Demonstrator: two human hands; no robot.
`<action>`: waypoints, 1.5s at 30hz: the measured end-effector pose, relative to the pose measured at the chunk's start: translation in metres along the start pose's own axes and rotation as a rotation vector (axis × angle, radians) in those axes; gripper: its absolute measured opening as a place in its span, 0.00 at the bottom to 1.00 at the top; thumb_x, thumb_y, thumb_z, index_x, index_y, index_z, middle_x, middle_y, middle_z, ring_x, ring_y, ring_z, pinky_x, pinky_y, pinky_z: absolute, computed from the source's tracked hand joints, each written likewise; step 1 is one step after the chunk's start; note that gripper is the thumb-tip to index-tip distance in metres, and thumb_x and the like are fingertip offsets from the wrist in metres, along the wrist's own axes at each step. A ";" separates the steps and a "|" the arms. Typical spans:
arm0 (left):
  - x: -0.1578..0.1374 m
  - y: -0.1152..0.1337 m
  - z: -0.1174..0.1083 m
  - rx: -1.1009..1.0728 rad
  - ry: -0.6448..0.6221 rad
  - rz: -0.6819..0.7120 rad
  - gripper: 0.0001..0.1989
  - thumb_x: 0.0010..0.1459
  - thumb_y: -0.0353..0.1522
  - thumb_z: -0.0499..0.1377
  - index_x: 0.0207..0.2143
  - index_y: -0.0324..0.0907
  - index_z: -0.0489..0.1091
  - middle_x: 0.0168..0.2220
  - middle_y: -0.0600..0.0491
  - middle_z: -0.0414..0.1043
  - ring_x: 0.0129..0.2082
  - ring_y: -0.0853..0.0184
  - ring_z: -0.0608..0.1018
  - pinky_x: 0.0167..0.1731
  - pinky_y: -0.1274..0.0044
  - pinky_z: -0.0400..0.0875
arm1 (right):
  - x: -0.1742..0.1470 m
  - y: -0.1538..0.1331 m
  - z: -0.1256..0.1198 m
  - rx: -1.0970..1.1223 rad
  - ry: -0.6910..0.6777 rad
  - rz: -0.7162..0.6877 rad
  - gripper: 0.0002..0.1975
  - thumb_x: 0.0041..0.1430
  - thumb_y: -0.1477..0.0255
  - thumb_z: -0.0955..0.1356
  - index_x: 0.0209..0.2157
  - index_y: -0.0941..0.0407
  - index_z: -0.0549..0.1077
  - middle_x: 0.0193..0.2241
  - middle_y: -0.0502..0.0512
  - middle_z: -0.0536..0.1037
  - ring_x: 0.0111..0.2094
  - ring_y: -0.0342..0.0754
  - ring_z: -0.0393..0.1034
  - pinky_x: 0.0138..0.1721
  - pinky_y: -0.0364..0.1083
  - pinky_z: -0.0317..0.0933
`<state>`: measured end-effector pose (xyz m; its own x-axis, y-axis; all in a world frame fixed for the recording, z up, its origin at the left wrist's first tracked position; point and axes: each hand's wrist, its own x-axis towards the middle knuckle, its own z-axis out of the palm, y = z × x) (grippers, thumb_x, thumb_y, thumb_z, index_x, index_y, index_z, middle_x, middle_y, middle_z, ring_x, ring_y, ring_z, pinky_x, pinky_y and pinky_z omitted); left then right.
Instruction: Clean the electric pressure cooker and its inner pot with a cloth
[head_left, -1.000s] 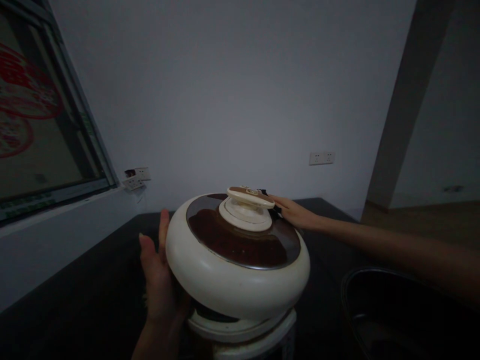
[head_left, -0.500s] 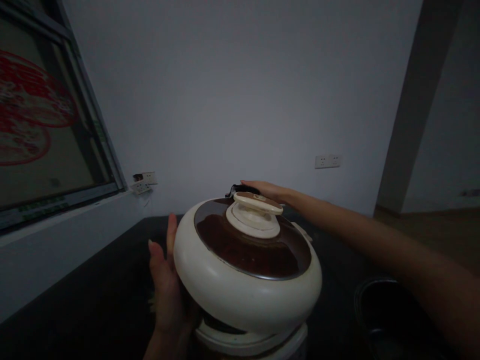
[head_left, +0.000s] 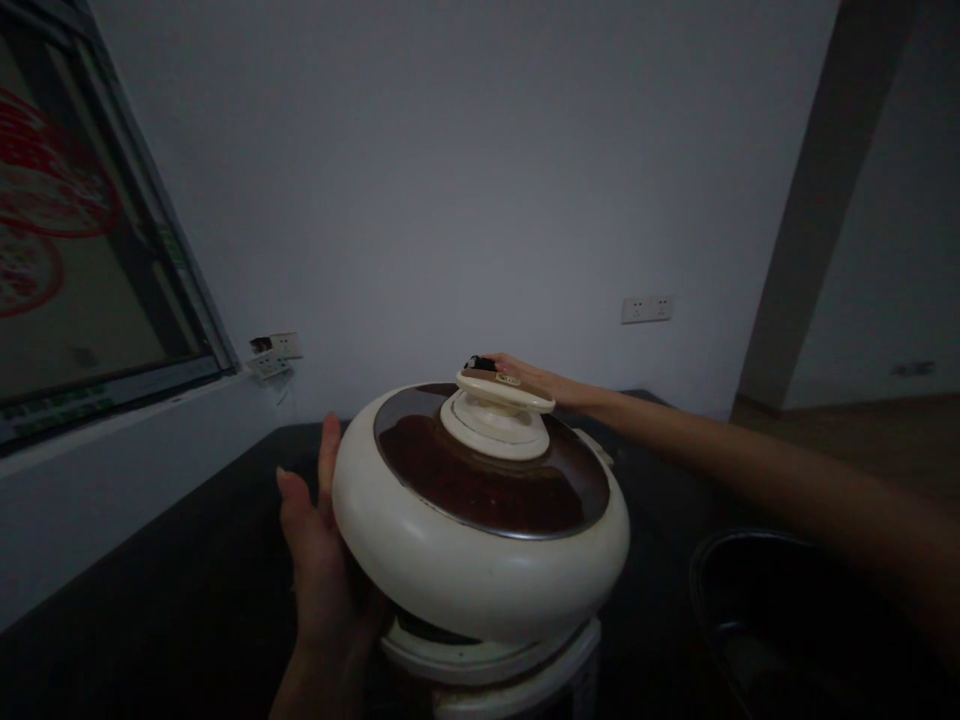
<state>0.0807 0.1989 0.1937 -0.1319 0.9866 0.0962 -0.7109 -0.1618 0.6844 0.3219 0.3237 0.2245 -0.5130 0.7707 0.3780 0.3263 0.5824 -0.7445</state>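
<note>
A cream-and-brown electric pressure cooker stands close in front of me, its rounded lid leaning on the base. A pale knob handle with a brown top sits on the lid. My left hand holds the cooker's left side, thumb and one finger sticking up; the other fingers are hidden. Reaching round behind the handle, my right hand has its fingertips at a small black part at the back of the lid. The handle and lid hide some of those fingers.
A dark round pot stands at the lower right on the black tabletop. Wall sockets are on the wall behind, and a loose socket plate hangs at the left. A window is at far left.
The view has shifted slightly, so the cooker and both hands appear a little higher and further left. Both hands keep about the same places on the cooker.
</note>
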 end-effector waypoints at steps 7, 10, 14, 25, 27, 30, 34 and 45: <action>0.003 -0.002 -0.003 -0.003 0.010 0.022 0.31 0.63 0.55 0.48 0.65 0.57 0.58 0.58 0.54 0.72 0.62 0.58 0.68 0.62 0.64 0.62 | -0.049 0.008 0.001 -0.155 0.052 0.147 0.37 0.65 0.47 0.55 0.67 0.56 0.55 0.69 0.60 0.53 0.69 0.55 0.44 0.70 0.57 0.35; 0.004 -0.004 -0.004 0.001 -0.009 0.052 0.34 0.61 0.56 0.50 0.66 0.55 0.56 0.59 0.53 0.71 0.63 0.57 0.67 0.63 0.64 0.61 | -0.063 0.003 0.005 -0.212 0.045 0.079 0.39 0.65 0.47 0.55 0.69 0.57 0.50 0.70 0.59 0.48 0.70 0.53 0.39 0.70 0.56 0.30; 0.005 -0.003 -0.004 -0.007 -0.003 0.049 0.32 0.63 0.55 0.49 0.65 0.56 0.58 0.58 0.53 0.72 0.62 0.56 0.69 0.63 0.63 0.60 | -0.075 -0.007 0.014 -0.181 0.089 0.069 0.37 0.66 0.48 0.56 0.69 0.54 0.51 0.70 0.56 0.48 0.70 0.52 0.40 0.70 0.56 0.28; 0.002 -0.001 -0.001 -0.010 -0.031 0.045 0.32 0.64 0.53 0.48 0.67 0.54 0.54 0.57 0.51 0.72 0.64 0.57 0.66 0.64 0.63 0.58 | -0.142 -0.033 0.035 -0.266 0.084 -0.025 0.27 0.68 0.54 0.57 0.67 0.35 0.52 0.70 0.43 0.48 0.70 0.52 0.39 0.69 0.60 0.36; 0.003 -0.002 -0.002 -0.029 -0.034 0.059 0.32 0.64 0.53 0.49 0.67 0.53 0.55 0.58 0.51 0.72 0.64 0.57 0.65 0.64 0.64 0.57 | -0.156 -0.044 0.042 -0.319 0.067 -0.102 0.25 0.69 0.55 0.58 0.66 0.30 0.51 0.69 0.39 0.47 0.70 0.51 0.37 0.69 0.59 0.33; 0.005 -0.002 -0.003 -0.052 -0.047 0.052 0.31 0.64 0.53 0.49 0.66 0.53 0.56 0.58 0.51 0.71 0.64 0.56 0.66 0.64 0.64 0.58 | -0.165 -0.065 0.051 -0.405 0.011 -0.187 0.27 0.68 0.56 0.58 0.66 0.32 0.49 0.69 0.42 0.49 0.70 0.51 0.37 0.69 0.58 0.34; 0.006 -0.004 -0.004 -0.055 -0.086 0.064 0.34 0.63 0.54 0.50 0.67 0.53 0.54 0.59 0.50 0.71 0.63 0.55 0.67 0.63 0.64 0.60 | -0.152 -0.101 0.059 -0.524 -0.161 -0.275 0.27 0.70 0.61 0.57 0.68 0.40 0.49 0.69 0.47 0.48 0.70 0.49 0.33 0.69 0.58 0.35; 0.005 -0.001 -0.007 -0.163 -0.143 -0.015 0.36 0.62 0.58 0.41 0.66 0.54 0.56 0.59 0.51 0.70 0.63 0.55 0.67 0.62 0.63 0.61 | -0.039 -0.155 0.103 -0.789 -0.139 -0.241 0.29 0.71 0.59 0.58 0.66 0.61 0.58 0.66 0.69 0.58 0.68 0.61 0.48 0.65 0.63 0.46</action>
<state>0.0759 0.2041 0.1883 -0.0295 0.9801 0.1965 -0.8158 -0.1372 0.5618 0.2095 0.1771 0.2688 -0.7161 0.5932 0.3679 0.6287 0.7771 -0.0291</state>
